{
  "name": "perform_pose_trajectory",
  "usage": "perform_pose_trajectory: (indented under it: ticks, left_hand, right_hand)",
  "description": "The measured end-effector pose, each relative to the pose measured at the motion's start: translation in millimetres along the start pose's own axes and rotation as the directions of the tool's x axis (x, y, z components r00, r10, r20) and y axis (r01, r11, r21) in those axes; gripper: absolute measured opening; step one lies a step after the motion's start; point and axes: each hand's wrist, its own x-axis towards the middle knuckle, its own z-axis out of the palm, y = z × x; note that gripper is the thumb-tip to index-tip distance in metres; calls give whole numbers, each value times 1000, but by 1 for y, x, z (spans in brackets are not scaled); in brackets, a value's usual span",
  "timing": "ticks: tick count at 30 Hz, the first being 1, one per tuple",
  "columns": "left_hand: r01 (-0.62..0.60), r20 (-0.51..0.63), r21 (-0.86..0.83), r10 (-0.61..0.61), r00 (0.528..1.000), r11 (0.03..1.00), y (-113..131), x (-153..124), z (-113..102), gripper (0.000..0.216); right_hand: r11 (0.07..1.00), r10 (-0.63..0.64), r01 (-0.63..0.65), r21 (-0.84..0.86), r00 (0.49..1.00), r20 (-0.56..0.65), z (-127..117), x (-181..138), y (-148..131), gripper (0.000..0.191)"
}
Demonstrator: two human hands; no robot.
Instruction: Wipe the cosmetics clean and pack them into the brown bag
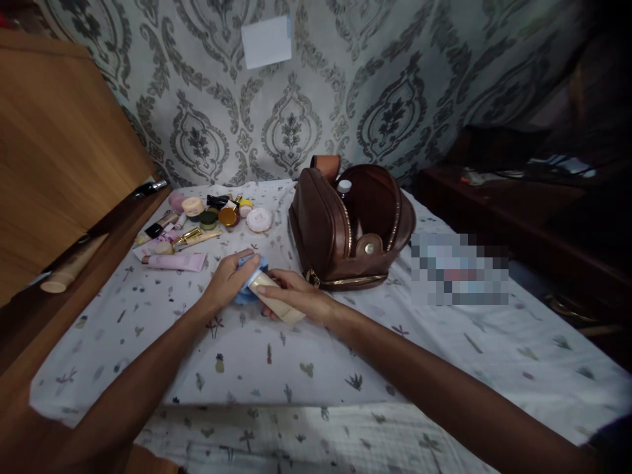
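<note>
Blue cloth (245, 296), held in the left hand (230, 279), touches the beige squeeze tube (282, 309) the right hand (302, 294) grips; wiping looks underway, cosmetics (228, 216) lying outside the open leather bag (316, 230).

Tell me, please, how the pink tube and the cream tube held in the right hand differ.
Colour: the pink tube is pale pink, while the cream tube is pale beige.
Pose: the pink tube lies almost crosswise on the table; the cream tube slants in the right hand.
Contact: the blue cloth is at one end of the cream tube, but away from the pink tube.
Both are long and slim.
</note>
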Motion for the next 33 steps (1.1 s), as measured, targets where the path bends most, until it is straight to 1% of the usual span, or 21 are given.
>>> perform_pose_trajectory:
  ticks: [2,4,7,10,12,14,16,20,23,28,33]
  left_hand:
    - [12,-39,19,-11,999,1000,0,1,-1,41]
    - [17,-52,32,-15,999,999,-1,2,-2,41]
    - [24,-39,33,-23,999,999,-3,2,-3,41]
    - [38,-29,21,-38,999,999,-2,1,-3,41]
    - [29,-31,12,-29,999,1000,-1,1,-3,41]
    - [14,-34,-4,-14,999,1000,1,0,-3,41]
    - [-3,-37,-23,2,999,1000,1,0,-3,40]
    - [-43,-45,-31,41,998,999,-1,1,-3,39]
    - [-61,-39,-62,59,998,996,-3,1,-3,39]
    - [-86,-51,-107,81,995,991,-3,1,-4,41]
    - [-122,-55,-99,117,992,988,-4,2,-5,41]
  right_hand:
    - [1000,-7,7,28,1000,-8,0,0,-1,44]
    - [1000,-22,23,21,1000,-16,0,-1,-2,43]
    - [997,-55,53,-57,998,-35,0,-1,-2,40]
    - [982,-118,108,-154,991,-60,1,1,0,38]
    - [973,-150,134,-187,986,-75,1,2,1,39]
    - [972,-156,137,-190,984,-90,1,2,0,41]
    - [979,-139,122,-161,985,-102,1,1,-2,43]
    - [997,-66,62,-40,993,-99,0,-2,-6,46]
    - [998,-23,27,56,998,-64,-1,-2,-5,46]
    - [966,-1,1,257,1000,-1,-5,2,-2,45]
    - [948,23,-43,315,997,68,-6,3,-2,40]
